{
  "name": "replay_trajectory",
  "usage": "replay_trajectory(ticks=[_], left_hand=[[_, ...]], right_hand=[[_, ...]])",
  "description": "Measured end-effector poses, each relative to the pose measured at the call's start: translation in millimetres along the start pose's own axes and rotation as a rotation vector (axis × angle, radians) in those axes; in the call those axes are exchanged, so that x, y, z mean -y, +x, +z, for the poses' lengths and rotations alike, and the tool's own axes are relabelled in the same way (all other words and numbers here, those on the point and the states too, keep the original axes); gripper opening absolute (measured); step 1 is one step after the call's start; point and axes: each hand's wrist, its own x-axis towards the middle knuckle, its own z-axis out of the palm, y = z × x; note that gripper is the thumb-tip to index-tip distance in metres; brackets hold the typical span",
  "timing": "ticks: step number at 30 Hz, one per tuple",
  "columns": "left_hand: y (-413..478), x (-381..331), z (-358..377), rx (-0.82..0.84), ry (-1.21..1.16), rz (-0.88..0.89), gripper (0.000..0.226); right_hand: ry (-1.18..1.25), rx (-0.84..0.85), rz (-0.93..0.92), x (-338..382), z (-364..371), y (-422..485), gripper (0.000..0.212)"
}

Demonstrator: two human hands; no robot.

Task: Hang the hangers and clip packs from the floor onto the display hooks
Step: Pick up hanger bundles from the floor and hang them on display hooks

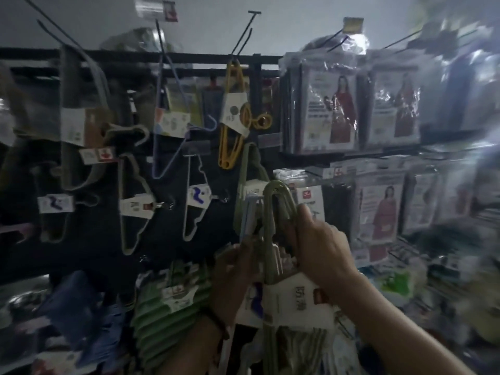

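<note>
hanger pack [268,239] in olive green stands upright below the yellow hangers [230,125], hook end topmost; right hand [322,247] grips its neck with curled fingers; left hand [232,266] pinches it opposite, equally near.

Left hand [234,269] and right hand [323,247] are bare, forearms uncovered to the frame edge; a thin dark band [217,324] circles the left wrist, detail blurred.
</note>
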Motion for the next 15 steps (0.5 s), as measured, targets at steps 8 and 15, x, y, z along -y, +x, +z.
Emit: replay_trajectory(ticks=[8,15], left_hand=[[101.9,17.7,-22.0,-0.079,0.421,0.331,0.042],[205.3,10.7,-54.6,0.064,0.874,0.705,0.036]], right_hand=[[-0.063,0.014,0.04,-67.0,22.7,47.5,0.024],[-0.075,0.132,0.057,-65.6,71.2,132.0,0.02]])
